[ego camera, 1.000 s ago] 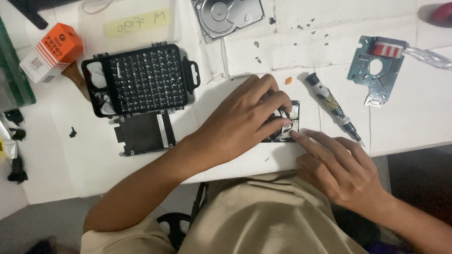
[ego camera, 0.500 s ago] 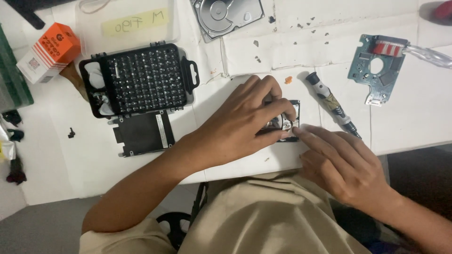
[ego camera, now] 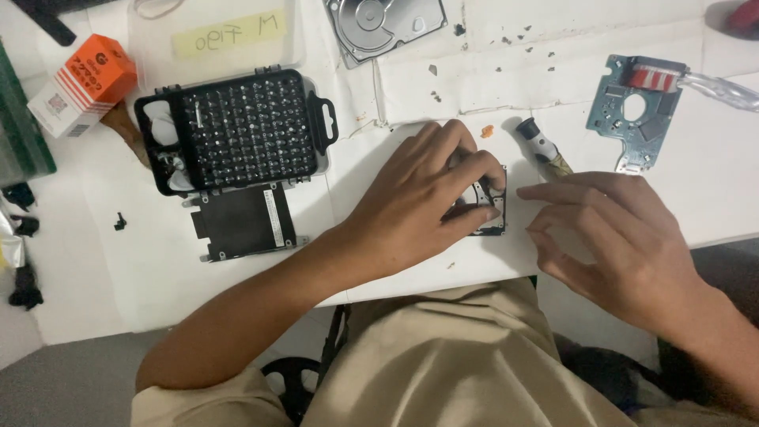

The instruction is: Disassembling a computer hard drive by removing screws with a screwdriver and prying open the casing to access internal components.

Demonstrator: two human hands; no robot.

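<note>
My left hand (ego camera: 431,202) lies over a small opened hard drive (ego camera: 489,217) near the table's front edge, fingers curled onto it and gripping it. Most of the drive is hidden under that hand. My right hand (ego camera: 613,241) hovers just right of the drive, fingers loosely spread, holding nothing. A screwdriver (ego camera: 541,150) with a black and silver handle lies on the table just beyond the right hand's fingertips.
A black case of screwdriver bits (ego camera: 237,130) sits at the left, a black drive cover plate (ego camera: 245,221) below it. A blue-green circuit board (ego camera: 636,115) lies at the right, another open hard drive (ego camera: 387,24) at the back, an orange box (ego camera: 83,91) far left.
My right hand has pulled away from the small drive to the right and lifted, uncovering part of the screwdriver. The left hand stays on the drive.
</note>
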